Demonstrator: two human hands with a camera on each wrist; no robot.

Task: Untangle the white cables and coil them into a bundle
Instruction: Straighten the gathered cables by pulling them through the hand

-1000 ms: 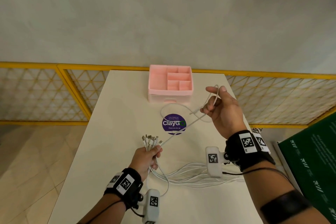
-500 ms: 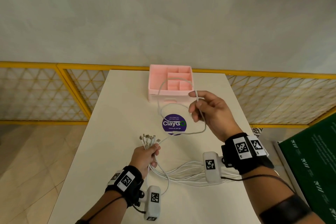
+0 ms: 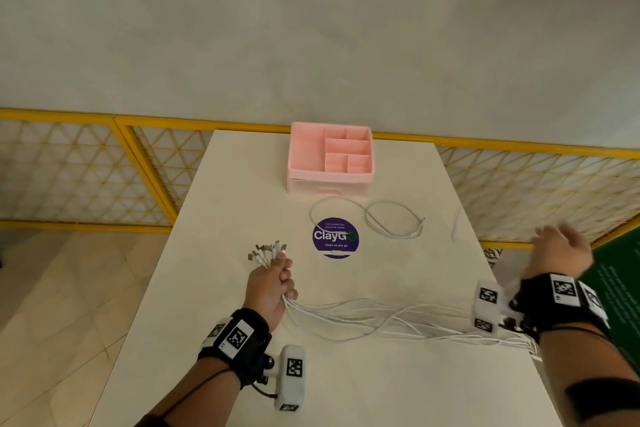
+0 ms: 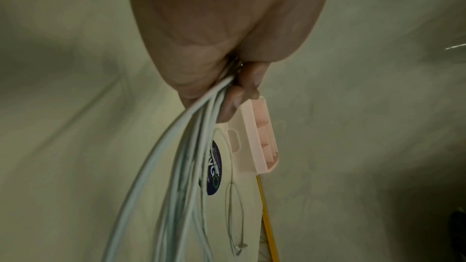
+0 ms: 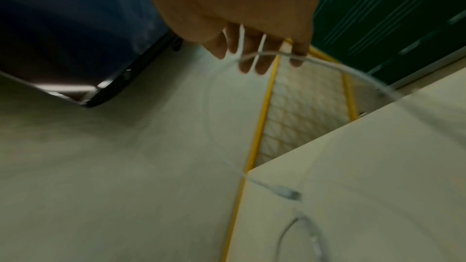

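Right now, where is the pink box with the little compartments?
In the head view, the pink plastic compartment box sits at the far end of the white table, just beyond the round purple sticker.

A pale cream table [image 3: 221,305] is carrying everything, running lengthwise away from the viewer toward a yellow-framed lattice railing. At its far end a pink compartment organiser [image 3: 330,158] is sitting on the surface, with a small drawer in its front. Nearer, a round purple sticker [image 3: 335,238] reading ClayGo is lying flat at the middle. Between the organiser and the sticker, reaching to the right, a single white cable [image 3: 388,224] is lying in loose loops. Across the near part, a spread of white cables [image 3: 391,321] is trailing along the tabletop toward the right edge
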